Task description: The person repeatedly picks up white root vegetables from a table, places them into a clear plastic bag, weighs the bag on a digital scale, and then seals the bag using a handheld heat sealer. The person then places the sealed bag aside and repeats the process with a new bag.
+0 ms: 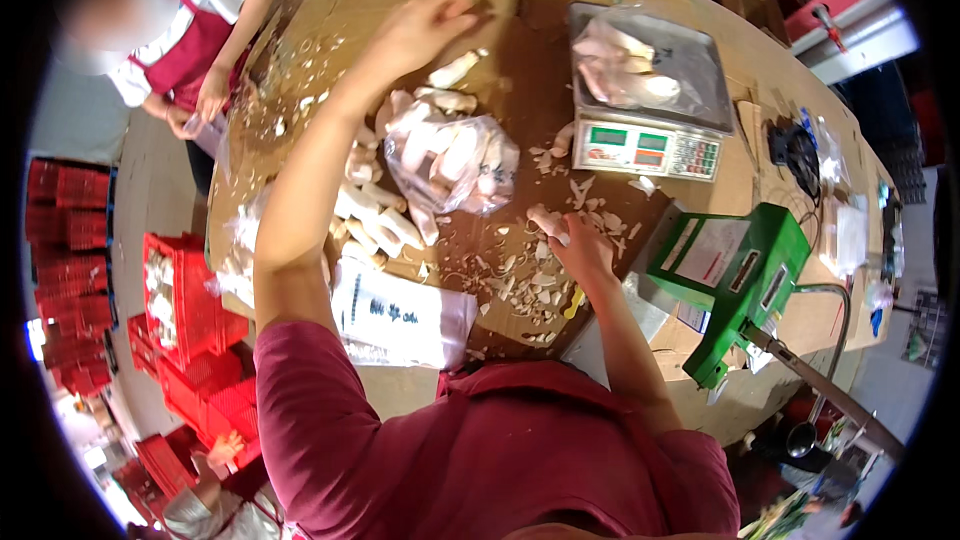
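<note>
Above the far middle of the table is my left hand (427, 26), its fingers loosely bent and nothing seen in them. My right hand (589, 247) grips a pale king oyster mushroom (546, 222) over scattered trimmings (536, 285). Beside my right wrist lies a small yellow tool (574, 303), partly hidden. A clear plastic bag (480, 165) filled with mushrooms rests mid-table. Loose mushrooms (379, 221) are heaped left of it, under my left forearm. One more mushroom (457, 69) lies just below my left hand.
A digital scale (646, 150) carries a bag of mushrooms (626, 67). At right stands a green bag-sealing device (731, 262). Printed plastic bags (405, 315) lie near my body. A co-worker (195, 37) in an apron stands far left, near red crates (187, 300). Another person (217, 495) is at lower left.
</note>
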### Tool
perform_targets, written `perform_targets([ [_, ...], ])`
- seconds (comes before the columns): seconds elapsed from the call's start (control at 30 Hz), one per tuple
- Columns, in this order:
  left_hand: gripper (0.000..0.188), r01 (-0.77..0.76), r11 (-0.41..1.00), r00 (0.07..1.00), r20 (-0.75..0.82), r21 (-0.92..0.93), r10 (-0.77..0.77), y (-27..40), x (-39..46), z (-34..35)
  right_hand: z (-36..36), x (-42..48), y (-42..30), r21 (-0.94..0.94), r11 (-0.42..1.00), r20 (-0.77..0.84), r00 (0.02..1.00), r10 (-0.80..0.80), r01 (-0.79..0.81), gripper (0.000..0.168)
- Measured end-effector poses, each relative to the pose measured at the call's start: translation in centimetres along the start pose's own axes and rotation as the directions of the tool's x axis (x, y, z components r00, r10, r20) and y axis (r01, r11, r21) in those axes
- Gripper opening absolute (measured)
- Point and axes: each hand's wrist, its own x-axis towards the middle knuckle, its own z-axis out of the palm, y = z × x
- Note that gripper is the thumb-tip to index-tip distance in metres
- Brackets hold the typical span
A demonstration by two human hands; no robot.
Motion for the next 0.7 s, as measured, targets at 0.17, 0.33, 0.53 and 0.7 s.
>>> perform_targets([
  [0.17,0.019,0.527,0.833,0.850,-0.079,0.168,-0.522,-5.9,-14.6,-2.0,-1.1,-2.9,-1.7,0.100,0.981,-0.152,0.977,-0.150,0.166,0.039],
  [0.33,0.006,0.307,0.948,0.952,-0.048,0.087,-0.304,-7.9,-25.9,4.2,-1.7,-5.3,-3.9,0.196,0.956,-0.063,0.975,-0.212,0.220,0.031],
  [0.53,0.018,0.153,0.967,0.987,0.007,0.203,-0.158,-1.6,-33.0,11.0,0.0,-7.3,-5.8,0.206,0.832,-0.091,0.856,-0.508,0.515,0.028],
  [0.7,0.037,0.804,0.592,0.593,-0.119,0.047,-0.796,-2.3,-34.5,9.5,0.8,-9.4,-5.7,0.172,0.868,0.045,0.877,-0.478,0.465,0.026],
])
